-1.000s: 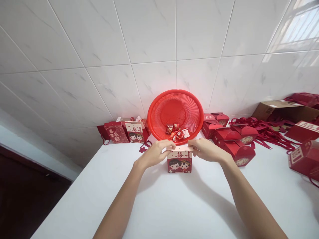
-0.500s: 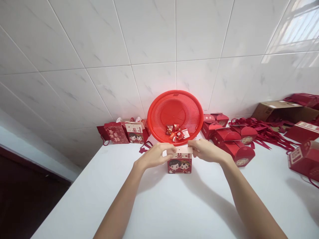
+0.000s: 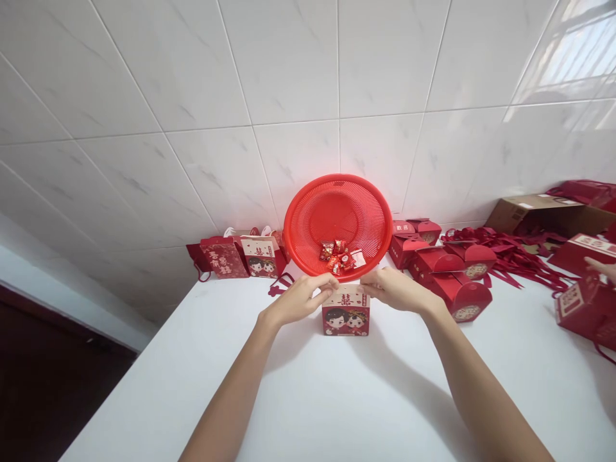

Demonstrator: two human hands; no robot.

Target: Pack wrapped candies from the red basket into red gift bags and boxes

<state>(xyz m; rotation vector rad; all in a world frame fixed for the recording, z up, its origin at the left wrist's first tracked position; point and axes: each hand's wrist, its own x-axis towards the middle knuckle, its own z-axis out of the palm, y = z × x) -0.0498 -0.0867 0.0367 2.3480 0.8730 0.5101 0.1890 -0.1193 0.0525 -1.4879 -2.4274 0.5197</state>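
A small red and white candy box (image 3: pixel 346 319), printed with two cartoon figures, stands upright on the white table. My left hand (image 3: pixel 301 299) pinches its top edge at the left corner. At the right corner, my right hand (image 3: pixel 394 290) has its fingers closed on the same top edge. Just behind the box, a red plastic basket (image 3: pixel 337 183) leans against the wall, with several wrapped candies (image 3: pixel 337 255) lying in its lower part.
Gift bags (image 3: pixel 225 258) and another printed box (image 3: pixel 262 256) stand at the left. Several red boxes (image 3: pixel 457 295), a heap of ribbons (image 3: pixel 517 256) and a cardboard carton (image 3: pixel 524 208) lie to the right. Another person's hand (image 3: pixel 604 268) reaches in at the right edge beside a red box.
The white flap on the box's top has been raised and the fingers of my left hand have drawn together on it. Another person's hand has appeared at the right edge.
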